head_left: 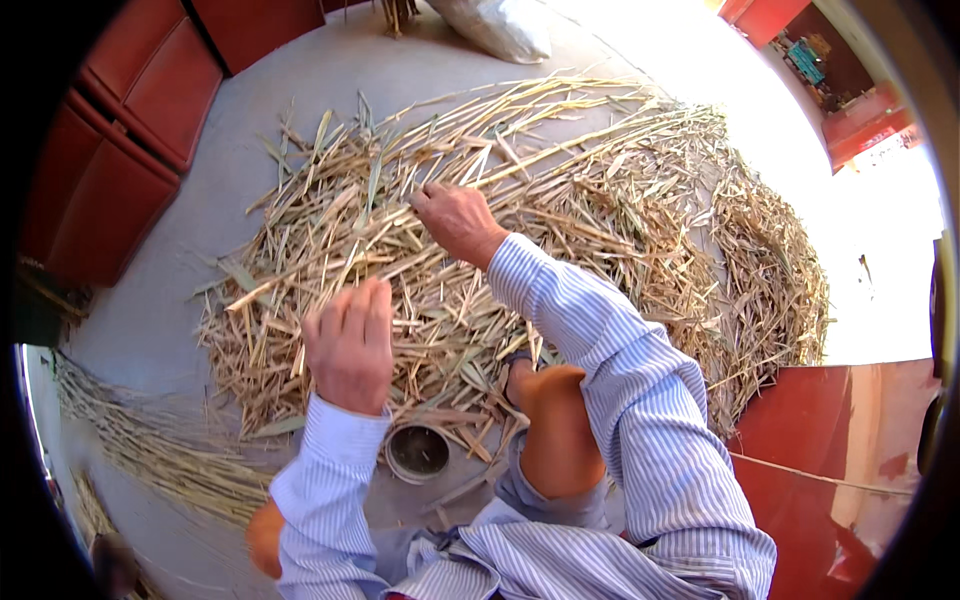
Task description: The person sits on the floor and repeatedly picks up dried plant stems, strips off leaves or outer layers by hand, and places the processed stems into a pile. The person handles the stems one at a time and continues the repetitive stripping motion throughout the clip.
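Note:
A broad heap of dry reed stalks and leaves (620,210) spreads over the floor in front of me. My right hand (457,220) is over the middle of the heap with its fingers curled closed; what they hold, if anything, is hidden. A long pale stalk (560,150) runs from beside that hand toward the far right. Lower and to the left, my left hand (352,345) is raised above the heap's near edge, fingers stretched out and slightly blurred, with nothing visible in them. Close by that wrist stands a round pot (418,453) of dark liquid.
Dark red padded seats (125,130) line the far left. A bundle of thin dry twigs (165,435) lies at the lower left. A pale sack (495,28) rests at the top, and a red panel (800,480) stands at my right. My bent knee (560,420) is beside the pot.

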`<state>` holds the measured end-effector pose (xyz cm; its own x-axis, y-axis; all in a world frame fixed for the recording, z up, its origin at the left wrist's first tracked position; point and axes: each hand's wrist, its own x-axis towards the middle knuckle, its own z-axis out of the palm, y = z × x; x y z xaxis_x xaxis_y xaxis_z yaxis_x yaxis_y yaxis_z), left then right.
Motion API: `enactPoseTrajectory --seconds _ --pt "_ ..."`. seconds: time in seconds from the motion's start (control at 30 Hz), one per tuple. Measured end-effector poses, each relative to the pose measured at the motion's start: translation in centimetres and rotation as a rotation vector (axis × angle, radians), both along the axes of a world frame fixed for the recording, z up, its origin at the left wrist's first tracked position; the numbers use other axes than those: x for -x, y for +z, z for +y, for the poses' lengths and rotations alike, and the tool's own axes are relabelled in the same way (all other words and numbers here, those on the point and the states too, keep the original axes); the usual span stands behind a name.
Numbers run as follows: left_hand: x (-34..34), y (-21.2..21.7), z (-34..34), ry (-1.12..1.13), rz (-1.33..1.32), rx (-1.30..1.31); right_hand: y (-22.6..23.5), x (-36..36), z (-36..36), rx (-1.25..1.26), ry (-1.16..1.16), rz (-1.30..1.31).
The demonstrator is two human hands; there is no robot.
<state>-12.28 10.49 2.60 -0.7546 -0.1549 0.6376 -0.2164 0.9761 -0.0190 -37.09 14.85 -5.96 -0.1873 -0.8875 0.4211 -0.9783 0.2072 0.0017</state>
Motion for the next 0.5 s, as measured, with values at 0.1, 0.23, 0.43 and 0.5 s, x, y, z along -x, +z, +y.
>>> enactPoseTrajectory --seconds 0.1,0.23,0.43,0.5 --pt "0.8 2.4 -2.4 0.144 -0.277 0.118 2.9 -4.1 1.2 -0.020 0.066 -0.089" --pt "-3.2 3.2 -4.3 0.110 -0.295 0.159 5.2 -7.8 3.5 -0.075 0.011 -0.011" --pt "-5.0 4.0 -2.1 0.067 -0.231 -0.041 4.3 -2.3 11.2 -0.284 -0.321 0.011" --pt "-5.7 4.2 -2.8 0.062 -0.194 -0.128 4.6 1.7 15.0 -0.543 -0.624 -0.173"
